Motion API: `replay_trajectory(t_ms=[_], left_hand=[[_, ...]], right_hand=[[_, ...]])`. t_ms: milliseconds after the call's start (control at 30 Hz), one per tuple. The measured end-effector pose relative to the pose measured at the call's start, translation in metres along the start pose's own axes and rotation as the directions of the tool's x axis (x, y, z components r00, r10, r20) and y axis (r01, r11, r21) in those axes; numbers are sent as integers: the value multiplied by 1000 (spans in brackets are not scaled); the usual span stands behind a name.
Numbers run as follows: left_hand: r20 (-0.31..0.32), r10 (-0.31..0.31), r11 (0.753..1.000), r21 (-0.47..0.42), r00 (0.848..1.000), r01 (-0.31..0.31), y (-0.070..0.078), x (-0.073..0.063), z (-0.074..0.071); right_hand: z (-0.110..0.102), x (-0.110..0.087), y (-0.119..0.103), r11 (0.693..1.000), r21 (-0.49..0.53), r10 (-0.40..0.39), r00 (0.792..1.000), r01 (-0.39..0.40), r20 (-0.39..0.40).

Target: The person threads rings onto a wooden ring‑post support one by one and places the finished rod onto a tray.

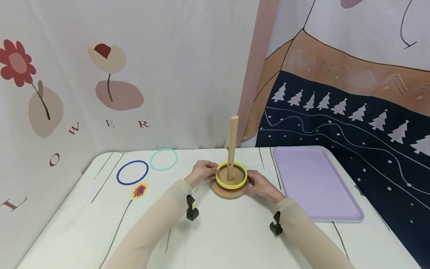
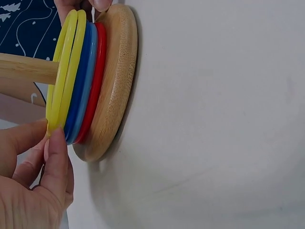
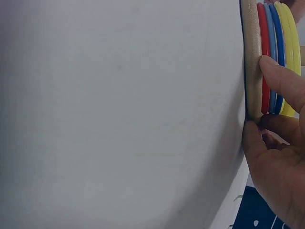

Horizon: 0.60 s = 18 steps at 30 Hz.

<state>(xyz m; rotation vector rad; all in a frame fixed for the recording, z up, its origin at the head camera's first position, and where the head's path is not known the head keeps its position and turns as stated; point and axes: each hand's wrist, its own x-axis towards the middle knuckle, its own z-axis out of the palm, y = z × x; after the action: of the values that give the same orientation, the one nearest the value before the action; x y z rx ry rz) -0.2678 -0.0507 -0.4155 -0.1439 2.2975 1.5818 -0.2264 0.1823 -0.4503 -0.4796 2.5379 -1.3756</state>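
Note:
A wooden peg (image 1: pixel 232 145) rises from a round wooden base (image 1: pixel 226 194) on the table. Stacked around it, as the left wrist view shows, are a red ring (image 2: pixel 99 67), a light blue ring (image 2: pixel 89 76), a dark blue ring (image 2: pixel 78 90) and two yellow rings (image 2: pixel 77 57) on top. My left hand (image 1: pixel 202 171) pinches the yellow rings at their left edge between thumb and fingers. On the opposite side my right hand (image 1: pixel 263 185) grips the rim of the base, its thumb (image 3: pixel 274 67) beside the red ring.
A dark blue ring (image 1: pixel 118 179) and a turquoise ring (image 1: pixel 163 169) lie flat on the table's left side. To the right is a lilac tray (image 1: pixel 312 179). A patterned cloth (image 1: pixel 188 74) hangs behind the table.

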Motion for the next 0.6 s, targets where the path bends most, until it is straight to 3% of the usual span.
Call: replay_trajectory(t_ms=[267,433,600], left_hand=[[28,35,998,-49,999,-34,-4,-4,-11],[46,50,995,-94,998,-45,-9,-4,-30],[11,61,993,-102,998,-60,-19,-4,-55]], right_hand=[[-1,0,1,998,-7,-65,998,65,16],[-2,0,2,994,-10,-108,994,109,17],[-1,0,3,995,-16,-97,995,97,11]])
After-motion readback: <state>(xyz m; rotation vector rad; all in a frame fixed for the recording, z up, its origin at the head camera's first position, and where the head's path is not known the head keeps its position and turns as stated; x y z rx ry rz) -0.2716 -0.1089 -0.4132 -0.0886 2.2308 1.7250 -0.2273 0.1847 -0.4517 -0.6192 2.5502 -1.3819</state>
